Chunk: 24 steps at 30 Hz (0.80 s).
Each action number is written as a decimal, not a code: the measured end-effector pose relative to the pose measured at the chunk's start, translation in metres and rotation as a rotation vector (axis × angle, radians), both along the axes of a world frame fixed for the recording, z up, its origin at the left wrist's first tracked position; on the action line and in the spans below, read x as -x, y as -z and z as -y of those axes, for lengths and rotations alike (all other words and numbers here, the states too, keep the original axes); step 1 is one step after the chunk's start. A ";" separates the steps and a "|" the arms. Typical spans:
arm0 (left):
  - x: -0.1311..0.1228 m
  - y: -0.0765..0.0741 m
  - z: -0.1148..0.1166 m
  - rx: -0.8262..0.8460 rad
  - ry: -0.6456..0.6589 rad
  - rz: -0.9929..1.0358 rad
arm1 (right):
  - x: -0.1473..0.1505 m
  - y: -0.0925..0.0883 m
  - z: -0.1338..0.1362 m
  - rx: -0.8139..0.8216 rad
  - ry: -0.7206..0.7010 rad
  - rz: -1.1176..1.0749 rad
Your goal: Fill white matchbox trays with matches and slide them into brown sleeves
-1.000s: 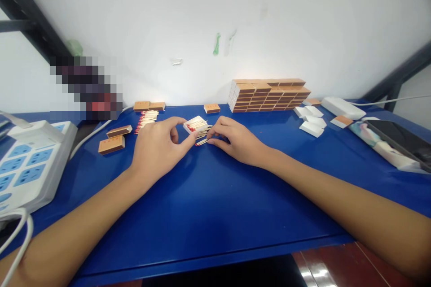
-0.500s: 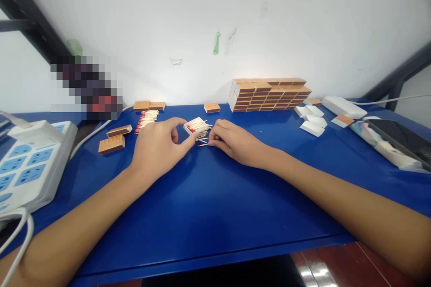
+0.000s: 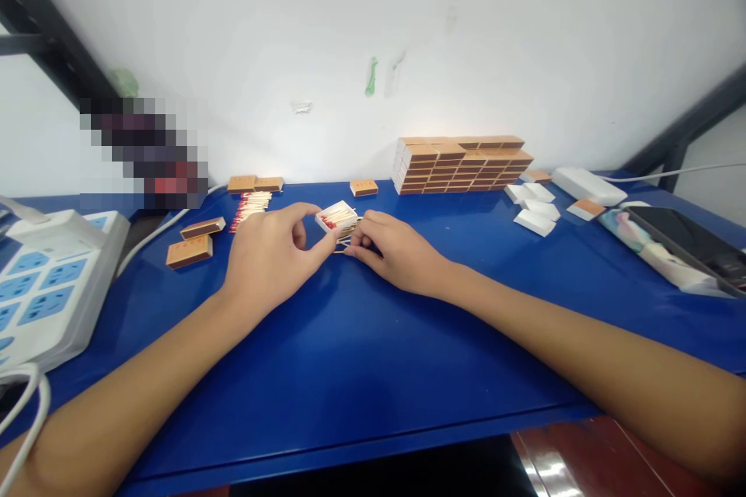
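My left hand (image 3: 271,256) grips a small white matchbox tray (image 3: 320,219) between thumb and fingers. Red-headed matches (image 3: 339,215) lie in the tray, their heads toward my thumb. My right hand (image 3: 393,252) is closed just right of the tray, its fingertips pinched on loose matches (image 3: 343,243) at the tray's near right side. The fingers partly hide these matches, so how many are held cannot be made out. Behind my left hand a row of matches (image 3: 253,206) lies on the blue table (image 3: 350,373).
A stack of matchboxes (image 3: 460,165) stands against the wall. Single matchboxes (image 3: 364,187) lie around, several at left (image 3: 190,251). White empty trays (image 3: 535,222), a white plastic block (image 3: 588,186) and a phone (image 3: 693,241) are at right. A power strip (image 3: 64,287) with cables occupies the left.
My right hand has moved slightly left, closer to the tray and over the loose matches. My left hand keeps its grip on the tray. The whole view has shifted slightly.
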<state>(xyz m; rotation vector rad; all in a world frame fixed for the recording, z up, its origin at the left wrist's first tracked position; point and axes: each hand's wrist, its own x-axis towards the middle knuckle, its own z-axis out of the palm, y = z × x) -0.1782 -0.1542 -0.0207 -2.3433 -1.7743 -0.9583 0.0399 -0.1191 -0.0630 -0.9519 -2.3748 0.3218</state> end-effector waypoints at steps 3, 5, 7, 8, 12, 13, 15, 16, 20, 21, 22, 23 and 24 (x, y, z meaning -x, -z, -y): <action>-0.001 0.000 0.000 -0.013 -0.006 0.007 | 0.005 0.002 0.000 -0.001 0.038 -0.036; 0.000 0.000 0.000 -0.023 -0.015 0.010 | 0.006 0.001 -0.001 0.011 0.047 -0.024; 0.001 0.000 0.000 -0.021 -0.023 0.009 | 0.006 0.000 -0.002 0.018 0.043 0.009; 0.001 0.000 -0.001 -0.017 -0.026 0.008 | 0.006 -0.001 -0.002 0.023 0.044 0.029; 0.003 -0.001 -0.003 0.002 -0.029 -0.014 | -0.002 -0.007 0.001 0.063 0.049 0.095; 0.004 -0.001 -0.003 0.009 -0.026 -0.023 | -0.006 -0.009 0.001 0.071 0.045 0.104; 0.004 -0.001 -0.004 0.032 -0.005 -0.048 | -0.015 -0.013 0.000 0.066 0.041 0.106; 0.004 -0.001 -0.004 0.045 0.010 -0.062 | -0.020 -0.015 0.000 0.051 0.040 0.098; 0.004 0.005 -0.003 0.075 0.111 -0.111 | -0.031 -0.021 -0.005 -0.033 0.045 0.020; 0.003 0.007 -0.002 0.085 0.162 -0.121 | -0.030 -0.021 -0.005 -0.047 0.046 0.004; 0.003 0.009 -0.001 0.097 0.216 -0.129 | -0.029 -0.022 -0.004 -0.051 0.045 -0.004; 0.002 0.011 0.000 0.108 0.265 -0.132 | -0.027 -0.022 -0.003 -0.049 0.041 -0.003; 0.002 0.012 0.001 0.109 0.305 -0.129 | -0.025 -0.022 -0.001 -0.040 0.032 0.005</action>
